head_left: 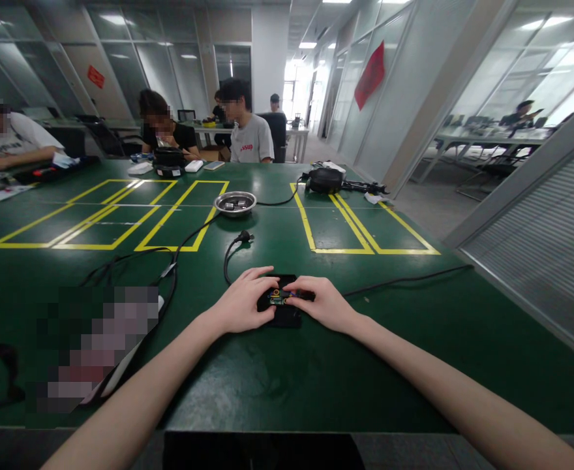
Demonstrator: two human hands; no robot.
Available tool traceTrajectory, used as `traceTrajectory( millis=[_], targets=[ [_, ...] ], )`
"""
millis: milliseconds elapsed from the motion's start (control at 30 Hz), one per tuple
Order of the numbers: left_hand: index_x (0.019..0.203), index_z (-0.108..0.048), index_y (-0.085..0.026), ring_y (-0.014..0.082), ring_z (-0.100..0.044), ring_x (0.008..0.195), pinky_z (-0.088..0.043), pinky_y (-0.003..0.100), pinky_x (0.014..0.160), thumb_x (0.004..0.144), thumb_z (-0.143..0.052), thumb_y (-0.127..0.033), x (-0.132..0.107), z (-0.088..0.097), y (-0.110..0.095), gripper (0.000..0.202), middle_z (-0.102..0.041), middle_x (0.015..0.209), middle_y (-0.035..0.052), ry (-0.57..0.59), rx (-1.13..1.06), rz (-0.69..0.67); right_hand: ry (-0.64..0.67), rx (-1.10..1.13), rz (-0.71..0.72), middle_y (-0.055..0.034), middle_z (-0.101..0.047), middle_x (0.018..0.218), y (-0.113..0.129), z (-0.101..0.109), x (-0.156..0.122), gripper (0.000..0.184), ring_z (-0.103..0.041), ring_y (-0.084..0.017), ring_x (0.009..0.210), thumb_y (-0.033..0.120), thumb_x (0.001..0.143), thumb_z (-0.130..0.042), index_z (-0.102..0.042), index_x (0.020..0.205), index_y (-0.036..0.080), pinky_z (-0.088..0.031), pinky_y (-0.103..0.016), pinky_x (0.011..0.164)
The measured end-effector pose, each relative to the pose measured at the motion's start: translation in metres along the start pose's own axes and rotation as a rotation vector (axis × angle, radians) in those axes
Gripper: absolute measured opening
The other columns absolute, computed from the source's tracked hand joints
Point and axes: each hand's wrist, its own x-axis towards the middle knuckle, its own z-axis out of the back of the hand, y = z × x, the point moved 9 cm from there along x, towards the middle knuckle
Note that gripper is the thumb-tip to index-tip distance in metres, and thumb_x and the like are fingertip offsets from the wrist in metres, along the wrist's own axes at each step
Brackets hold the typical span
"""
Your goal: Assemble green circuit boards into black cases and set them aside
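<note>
Flat on the green table (248, 385) in front of me lies a small open black case (286, 318). Inside it show a small circuit board (277, 301) and thin coloured wires. My left hand (242, 301) curves over the left side of the case, thumb at the near edge and fingers along the far part. My right hand (327, 303) reaches in from the right, thumb and index finger closed together at the board and wires. Whatever lies between those fingertips is too small to make out.
A black plug (244, 237) on a cable lies just beyond the case. Farther back stands a metal bowl (235, 204) with small metal parts. A black bag (323, 179) sits at the far side. Cables cross the left. Several people sit across the table.
</note>
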Motion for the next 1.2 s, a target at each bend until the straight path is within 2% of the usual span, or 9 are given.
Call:
traceTrajectory(
  millis=[167, 300, 433, 567, 667, 733, 933, 1100, 1200],
  targets=[
    [0.117, -0.064, -0.02, 0.0293, -0.058, 0.125, -0.05, 0.046, 0.108, 0.087, -0.065, -0.024, 0.0, 0.016, -0.006, 0.03, -0.069, 0.123, 0.0119, -0.076, -0.001, -0.037, -0.037, 0.094, -0.056, -0.0055, -0.076, 0.091, -0.002, 0.006, -0.001, 0.017, -0.068, -0.018, 0.078, 0.031, 0.091, -0.072, -0.078, 0.101, 0.019, -0.054, -0.031, 0.071],
    [0.101, -0.065, -0.019, 0.0226, -0.067, 0.096, -0.056, 0.035, 0.084, 0.091, -0.056, -0.022, -0.003, 0.027, -0.002, 0.014, -0.07, 0.103, 0.0081, -0.093, 0.007, 0.005, -0.067, 0.216, -0.084, -0.0071, -0.076, 0.095, 0.0, 0.015, -0.003, 0.024, -0.068, -0.018, 0.079, 0.036, 0.088, -0.073, -0.077, 0.102, 0.017, -0.055, -0.032, 0.071],
    [0.092, -0.066, -0.019, 0.0173, -0.066, 0.076, -0.05, 0.027, 0.07, 0.09, -0.056, -0.023, -0.009, 0.033, -0.01, 0.01, -0.07, 0.084, 0.004, -0.099, -0.034, -0.057, 0.056, 0.275, -0.082, -0.0051, -0.074, 0.085, 0.007, 0.012, -0.007, 0.026, -0.066, -0.015, 0.069, 0.036, 0.09, -0.07, -0.075, 0.104, 0.016, -0.055, -0.028, 0.065],
    [0.084, -0.064, -0.018, 0.0134, -0.059, 0.063, -0.043, 0.024, 0.061, 0.082, -0.057, -0.017, -0.012, 0.028, -0.02, 0.007, -0.066, 0.074, 0.0007, -0.055, -0.051, -0.086, 0.154, 0.164, 0.018, -0.0047, -0.072, 0.086, 0.019, 0.008, -0.011, 0.017, -0.062, -0.013, 0.066, 0.03, 0.092, -0.067, -0.074, 0.1, 0.017, -0.051, -0.026, 0.06],
    [0.079, -0.062, -0.019, 0.012, -0.055, 0.059, -0.04, 0.023, 0.059, 0.078, -0.057, -0.015, -0.012, 0.022, -0.02, 0.006, -0.063, 0.071, -0.0011, -0.009, -0.075, -0.052, 0.133, 0.074, 0.118, -0.0067, -0.069, 0.095, 0.026, 0.013, -0.011, 0.01, -0.061, -0.013, 0.07, 0.025, 0.092, -0.066, -0.072, 0.094, 0.017, -0.051, -0.026, 0.063],
    [0.078, -0.061, -0.019, 0.0122, -0.054, 0.059, -0.038, 0.023, 0.057, 0.077, -0.057, -0.014, -0.011, 0.019, -0.02, 0.006, -0.062, 0.071, -0.0011, 0.017, -0.048, -0.05, 0.161, 0.005, 0.14, -0.0052, -0.067, 0.091, 0.026, 0.014, -0.011, 0.008, -0.06, -0.013, 0.07, 0.023, 0.089, -0.069, -0.071, 0.093, 0.017, -0.05, -0.025, 0.063],
    [0.077, -0.06, -0.019, 0.0131, -0.055, 0.061, -0.038, 0.024, 0.058, 0.079, -0.058, -0.014, -0.011, 0.016, -0.018, 0.006, -0.062, 0.072, -0.0005, 0.075, 0.007, -0.03, 0.249, -0.015, 0.045, 0.0007, -0.061, 0.068, 0.013, 0.015, -0.014, 0.009, -0.052, -0.011, 0.059, 0.024, 0.085, -0.07, -0.071, 0.082, 0.016, -0.042, -0.023, 0.055],
    [0.079, -0.063, -0.019, 0.0122, -0.055, 0.059, -0.038, 0.023, 0.057, 0.078, -0.059, -0.011, -0.012, 0.014, -0.014, 0.008, -0.063, 0.072, -0.0008, 0.1, -0.027, -0.005, 0.269, 0.083, -0.049, 0.0028, -0.057, 0.061, 0.008, 0.005, -0.015, 0.014, -0.047, -0.01, 0.052, 0.028, 0.085, -0.07, -0.069, 0.078, 0.016, -0.036, -0.021, 0.049],
    [0.081, -0.065, -0.019, 0.012, -0.056, 0.059, -0.039, 0.023, 0.057, 0.079, -0.059, -0.011, -0.012, 0.014, -0.009, 0.01, -0.064, 0.074, -0.0006, 0.102, -0.027, 0.024, 0.23, 0.016, -0.025, 0.0036, -0.057, 0.06, 0.009, 0.005, -0.013, 0.01, -0.047, -0.01, 0.052, 0.024, 0.084, -0.069, -0.068, 0.078, 0.016, -0.035, -0.022, 0.051]
  ],
)
